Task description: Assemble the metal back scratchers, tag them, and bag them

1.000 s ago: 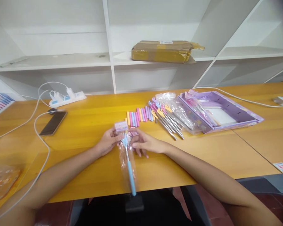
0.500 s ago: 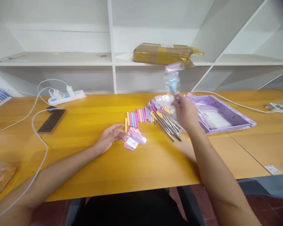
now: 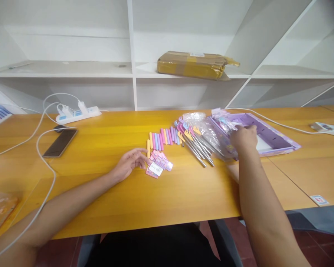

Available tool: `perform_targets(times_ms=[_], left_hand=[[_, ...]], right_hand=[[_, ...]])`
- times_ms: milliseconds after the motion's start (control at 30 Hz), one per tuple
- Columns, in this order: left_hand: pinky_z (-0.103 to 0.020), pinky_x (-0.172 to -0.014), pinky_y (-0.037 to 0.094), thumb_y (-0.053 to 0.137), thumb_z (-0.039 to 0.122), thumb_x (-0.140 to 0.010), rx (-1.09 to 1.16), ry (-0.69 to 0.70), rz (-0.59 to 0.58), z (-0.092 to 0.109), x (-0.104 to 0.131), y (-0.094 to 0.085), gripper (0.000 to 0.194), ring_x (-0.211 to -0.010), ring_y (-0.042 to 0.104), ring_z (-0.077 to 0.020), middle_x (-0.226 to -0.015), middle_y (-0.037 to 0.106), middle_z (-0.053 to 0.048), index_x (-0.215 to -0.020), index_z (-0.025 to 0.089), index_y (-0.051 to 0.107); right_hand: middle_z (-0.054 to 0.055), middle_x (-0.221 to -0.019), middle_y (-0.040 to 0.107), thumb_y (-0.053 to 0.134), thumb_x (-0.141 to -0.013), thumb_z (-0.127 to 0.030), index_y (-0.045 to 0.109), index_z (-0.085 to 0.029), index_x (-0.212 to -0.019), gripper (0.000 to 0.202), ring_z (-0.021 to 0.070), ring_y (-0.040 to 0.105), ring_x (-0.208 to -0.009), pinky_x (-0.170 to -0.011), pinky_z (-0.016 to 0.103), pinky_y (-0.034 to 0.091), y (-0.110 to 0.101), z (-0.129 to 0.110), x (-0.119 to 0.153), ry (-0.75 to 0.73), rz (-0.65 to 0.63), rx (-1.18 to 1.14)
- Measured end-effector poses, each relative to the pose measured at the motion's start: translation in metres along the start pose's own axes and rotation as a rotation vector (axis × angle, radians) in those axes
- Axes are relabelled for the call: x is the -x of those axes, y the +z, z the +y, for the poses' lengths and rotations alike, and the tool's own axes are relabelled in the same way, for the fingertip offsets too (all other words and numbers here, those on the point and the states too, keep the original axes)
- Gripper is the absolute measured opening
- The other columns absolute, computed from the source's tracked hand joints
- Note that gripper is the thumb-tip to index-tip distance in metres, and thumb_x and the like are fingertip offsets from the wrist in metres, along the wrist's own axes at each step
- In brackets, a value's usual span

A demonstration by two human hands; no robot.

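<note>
My right hand (image 3: 243, 139) is over the left part of a purple tray-like box (image 3: 275, 129). Its fingers are curled at the lower end of a bagged back scratcher (image 3: 225, 121) with a light blue head; the fingertips are partly hidden. Palm sideways, my left hand (image 3: 132, 163) rests on the table with loosely bent, parted fingers, holding nothing. Its fingertips are beside an upright-lying yellow tube (image 3: 148, 148) and a small pile of pink printed cards (image 3: 160, 163). Between the hands lie several metal back scratchers (image 3: 197, 144) with coloured claw heads, next to a row of pastel tubes (image 3: 164, 137).
Crumpled clear bags (image 3: 208, 128) lie between the scratchers and the box. At left are a phone (image 3: 60, 142), a power strip (image 3: 79, 115) and white cables. A taped carton (image 3: 192, 65) sits on the shelf behind. Another power strip (image 3: 331, 129) is at far right.
My right hand has moved right and down from above the scratchers to the purple box, bringing the bagged blue-headed scratcher down to the box's left side. My left hand has stayed in place.
</note>
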State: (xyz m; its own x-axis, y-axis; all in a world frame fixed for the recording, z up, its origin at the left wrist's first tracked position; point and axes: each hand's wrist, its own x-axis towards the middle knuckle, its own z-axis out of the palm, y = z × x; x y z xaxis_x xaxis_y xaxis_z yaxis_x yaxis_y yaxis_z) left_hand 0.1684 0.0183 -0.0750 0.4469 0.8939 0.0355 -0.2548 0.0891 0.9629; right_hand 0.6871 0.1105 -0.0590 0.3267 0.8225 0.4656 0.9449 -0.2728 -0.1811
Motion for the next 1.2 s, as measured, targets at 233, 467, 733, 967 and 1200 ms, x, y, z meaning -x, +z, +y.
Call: perform_targets(times_ms=[233, 467, 733, 967, 1200], left_hand=[[-0.047, -0.107, 0.048, 0.052, 0.033, -0.103, -1.004, 0.327, 0.064, 0.016, -0.008, -0.019, 0.026, -0.116, 0.063, -0.0256, -0.122, 0.071, -0.009, -0.119, 0.024, 0.071], [-0.059, -0.128, 0.028, 0.035, 0.036, -0.11, -1.389, 0.282, -0.222, 0.017, -0.007, -0.017, 0.046, -0.157, 0.027, -0.0315, -0.171, 0.032, -0.003, -0.153, 0.037, 0.054], [-0.054, -0.119, 0.041, 0.037, 0.036, -0.11, -1.395, 0.31, -0.044, 0.016, -0.005, -0.014, 0.039, -0.137, 0.048, -0.0296, -0.145, 0.056, -0.012, -0.134, 0.024, 0.065], [-0.052, -0.113, 0.044, 0.044, 0.029, -0.106, -1.443, 0.321, -0.004, 0.009, -0.008, -0.021, 0.031, -0.128, 0.05, -0.0307, -0.133, 0.058, -0.012, -0.126, 0.024, 0.068], [-0.045, -0.104, 0.049, 0.047, 0.012, -0.096, -1.389, 0.322, 0.142, -0.002, -0.012, -0.032, 0.035, -0.115, 0.059, -0.0274, -0.122, 0.055, -0.012, -0.127, 0.02, 0.059]], right_hand=[[0.023, -0.115, 0.065, 0.046, -0.092, -0.021, 0.077, -0.012, -0.109, 0.037, 0.0289, 0.057, -0.098, -0.086, 0.04, 0.041, -0.008, -0.037, -0.001, -0.027, 0.06, -0.192], [0.009, -0.092, 0.075, 0.051, -0.094, -0.03, 0.071, -0.019, -0.085, 0.025, 0.0211, 0.062, -0.079, -0.074, 0.03, 0.042, -0.012, -0.102, 0.028, -0.501, -0.268, -0.347], [0.01, -0.094, 0.076, 0.05, -0.1, -0.046, 0.069, -0.02, -0.089, 0.034, 0.0209, 0.064, -0.077, -0.062, 0.03, 0.032, -0.047, -0.158, 0.069, -0.516, -0.472, 0.026], [0.013, -0.094, 0.077, 0.054, -0.097, -0.042, 0.071, -0.02, -0.092, 0.028, 0.0243, 0.068, -0.083, -0.066, 0.03, 0.036, -0.048, -0.162, 0.073, -0.478, -0.508, 0.132], [0.011, -0.081, 0.072, 0.049, -0.094, -0.033, 0.066, -0.018, -0.08, 0.026, 0.02, 0.06, -0.071, -0.062, 0.03, 0.03, -0.057, -0.165, 0.074, -0.44, -0.491, -0.032]])
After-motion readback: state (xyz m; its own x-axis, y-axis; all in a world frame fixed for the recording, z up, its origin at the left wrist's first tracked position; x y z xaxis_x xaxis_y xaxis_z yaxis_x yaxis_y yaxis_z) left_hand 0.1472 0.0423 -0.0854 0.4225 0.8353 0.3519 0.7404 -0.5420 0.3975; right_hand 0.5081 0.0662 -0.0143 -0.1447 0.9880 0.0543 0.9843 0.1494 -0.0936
